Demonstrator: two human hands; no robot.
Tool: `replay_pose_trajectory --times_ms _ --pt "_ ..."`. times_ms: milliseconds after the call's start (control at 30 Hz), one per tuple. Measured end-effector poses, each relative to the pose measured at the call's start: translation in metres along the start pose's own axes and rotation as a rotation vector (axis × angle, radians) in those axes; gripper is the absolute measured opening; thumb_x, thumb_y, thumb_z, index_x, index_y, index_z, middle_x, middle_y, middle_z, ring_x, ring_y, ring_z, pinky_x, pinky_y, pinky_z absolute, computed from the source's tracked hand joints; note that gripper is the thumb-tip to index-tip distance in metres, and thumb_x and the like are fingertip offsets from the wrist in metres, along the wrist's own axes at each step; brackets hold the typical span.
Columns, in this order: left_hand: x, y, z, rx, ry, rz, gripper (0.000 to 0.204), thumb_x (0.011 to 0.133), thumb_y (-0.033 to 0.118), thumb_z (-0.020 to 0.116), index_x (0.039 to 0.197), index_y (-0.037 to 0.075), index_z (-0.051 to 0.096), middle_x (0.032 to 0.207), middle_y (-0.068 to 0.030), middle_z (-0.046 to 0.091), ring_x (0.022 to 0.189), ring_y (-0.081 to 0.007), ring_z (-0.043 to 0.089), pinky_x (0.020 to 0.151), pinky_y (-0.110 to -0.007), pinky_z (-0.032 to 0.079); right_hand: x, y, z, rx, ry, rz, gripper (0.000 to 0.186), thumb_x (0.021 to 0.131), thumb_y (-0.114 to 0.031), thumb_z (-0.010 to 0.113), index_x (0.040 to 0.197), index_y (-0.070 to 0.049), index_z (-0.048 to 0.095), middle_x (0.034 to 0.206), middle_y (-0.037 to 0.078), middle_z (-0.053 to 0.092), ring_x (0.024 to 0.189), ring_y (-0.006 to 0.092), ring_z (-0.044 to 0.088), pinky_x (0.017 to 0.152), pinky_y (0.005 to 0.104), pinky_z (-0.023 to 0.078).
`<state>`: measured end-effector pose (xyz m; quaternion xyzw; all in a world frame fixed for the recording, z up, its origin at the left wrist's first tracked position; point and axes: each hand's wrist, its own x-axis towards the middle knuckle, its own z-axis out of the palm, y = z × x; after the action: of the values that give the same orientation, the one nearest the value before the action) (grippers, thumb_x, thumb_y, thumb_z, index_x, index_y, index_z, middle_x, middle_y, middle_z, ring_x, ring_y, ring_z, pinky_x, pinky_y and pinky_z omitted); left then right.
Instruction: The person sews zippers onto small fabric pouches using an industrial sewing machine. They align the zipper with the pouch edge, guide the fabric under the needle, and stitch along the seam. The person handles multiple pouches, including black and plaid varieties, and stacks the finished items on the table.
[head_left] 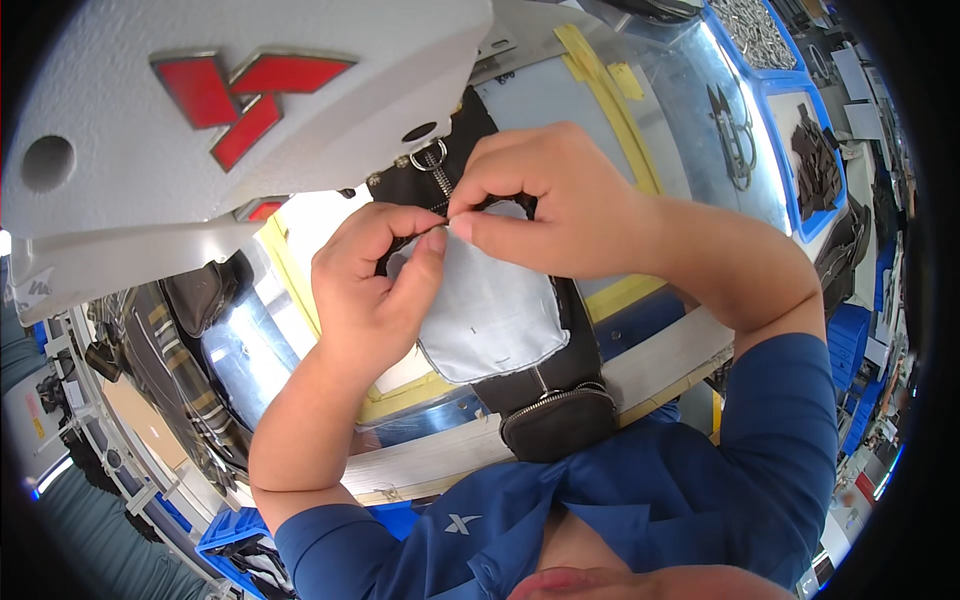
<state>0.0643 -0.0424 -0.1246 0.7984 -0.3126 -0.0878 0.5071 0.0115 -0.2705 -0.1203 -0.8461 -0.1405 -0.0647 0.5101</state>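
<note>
A light grey fabric pouch (495,300) with a dark edge along its top lies over a long black strap-like piece (575,350) on the machine table. My left hand (368,275) pinches the pouch's dark edge between thumb and forefinger. Almost touching it, my right hand (560,205) pinches the same edge, fingertips meeting near the middle. Just beyond them, the black piece carries a metal D-ring (428,155) and a zip. Its near end holds a small black zippered pouch (560,425) hanging at the table's front edge. My fingers hide the exact spot being pinched.
A white sewing machine (390,100) with red trim looms at upper left. Scissors (735,140) lie to the right, by a blue tray (835,215) of black pieces. Yellow tape (620,120) marks the table. Black and plaid bags (185,360) crowd the left side.
</note>
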Motion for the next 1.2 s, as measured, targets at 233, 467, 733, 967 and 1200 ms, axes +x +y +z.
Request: replay_pose_trajectory --times_ms 233,467,733,967,1200 --pt "0.001 0.002 -0.004 0.017 -0.010 -0.215 0.011 0.093 0.009 0.080 0.099 0.001 0.076 0.093 -0.0092 0.075 0.072 -0.0135 0.062 0.067 -0.028 0.051 0.000 0.006 0.003 -0.106 0.021 -0.033 0.006 0.090 -0.010 0.075 0.090 -0.004 0.074 0.084 0.010 0.070 0.076 0.0305 0.067 0.064 0.0402 0.051" --pt "0.007 0.006 -0.007 0.033 0.061 -0.428 0.017 0.096 0.014 0.081 0.099 -0.002 0.077 0.082 -0.0073 0.074 0.063 -0.0091 0.053 0.060 -0.027 0.046 0.008 0.014 0.012 -0.376 0.059 -0.112 0.008 0.094 -0.012 0.073 0.095 -0.004 0.070 0.090 0.010 0.066 0.081 0.0350 0.066 0.070 0.0459 0.053" --pt "0.046 -0.010 -0.018 0.264 0.022 -0.427 0.028 0.092 0.017 0.085 0.109 -0.004 0.076 0.094 -0.0061 0.076 0.086 -0.0156 0.067 0.080 -0.033 0.054 0.044 0.023 -0.004 -0.478 -0.047 0.100 0.028 0.097 -0.025 0.068 0.092 0.002 0.074 0.088 0.022 0.074 0.091 0.0435 0.072 0.080 0.0539 0.057" --pt "0.052 -0.032 -0.019 0.400 0.048 -0.144 0.036 0.094 0.031 0.078 0.122 0.009 0.077 0.112 -0.0155 0.079 0.105 -0.0381 0.073 0.089 -0.043 0.057 0.063 0.021 -0.020 -0.499 -0.177 0.176 0.031 0.094 -0.027 0.070 0.090 0.003 0.077 0.084 0.023 0.074 0.089 0.0448 0.074 0.081 0.0527 0.059" --pt "0.056 -0.056 -0.025 0.492 0.014 0.007 0.030 0.086 0.016 0.080 0.114 0.005 0.080 0.111 -0.0160 0.079 0.102 -0.0364 0.075 0.091 -0.043 0.057 0.067 0.032 -0.015 -0.468 -0.123 0.228 0.025 0.089 -0.026 0.072 0.084 -0.001 0.074 0.082 0.020 0.073 0.086 0.0440 0.072 0.076 0.0534 0.055"
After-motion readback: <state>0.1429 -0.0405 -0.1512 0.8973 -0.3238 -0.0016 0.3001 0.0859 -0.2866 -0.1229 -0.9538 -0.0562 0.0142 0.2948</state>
